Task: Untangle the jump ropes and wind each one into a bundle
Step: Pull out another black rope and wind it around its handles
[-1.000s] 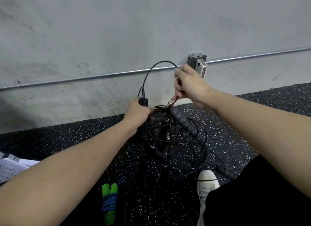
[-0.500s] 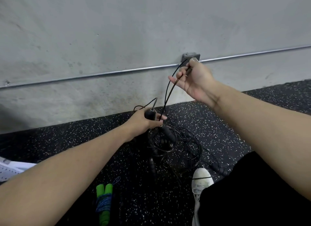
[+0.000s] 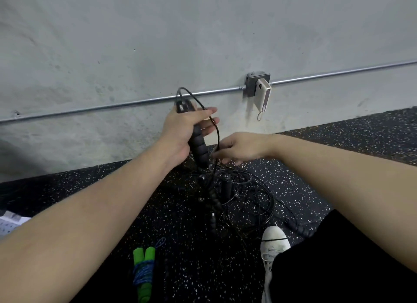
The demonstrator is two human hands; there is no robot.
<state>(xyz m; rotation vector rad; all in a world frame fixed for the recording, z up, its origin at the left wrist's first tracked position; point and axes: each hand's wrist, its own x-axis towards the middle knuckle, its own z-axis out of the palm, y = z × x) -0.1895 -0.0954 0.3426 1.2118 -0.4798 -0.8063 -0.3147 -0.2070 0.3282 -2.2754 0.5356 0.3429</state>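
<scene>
My left hand [image 3: 185, 126] grips a black ribbed jump-rope handle [image 3: 199, 148] upright in front of the wall, its thin black cord [image 3: 215, 131] looping over the top and dropping past my fingers. My right hand [image 3: 242, 148] reaches in low beside that cord with fingers loosely extended toward it; whether it touches the cord is unclear. Below both hands a tangle of black ropes and handles [image 3: 228, 194] lies on the speckled floor. A green-handled rope [image 3: 143, 273] wound into a bundle with blue cord lies near the bottom.
A concrete wall with a metal conduit [image 3: 112, 106], a junction box [image 3: 257, 83] and a white device hanging from it stands behind. My white shoe [image 3: 274, 241] and black-clad leg sit at the right, a strand crossing the shoe. White paper [image 3: 11, 221] lies at the left edge.
My left hand has risen with the black handle, now held upright. My right hand let go of the cord it held up high and dropped down toward the cord beside the handle.
</scene>
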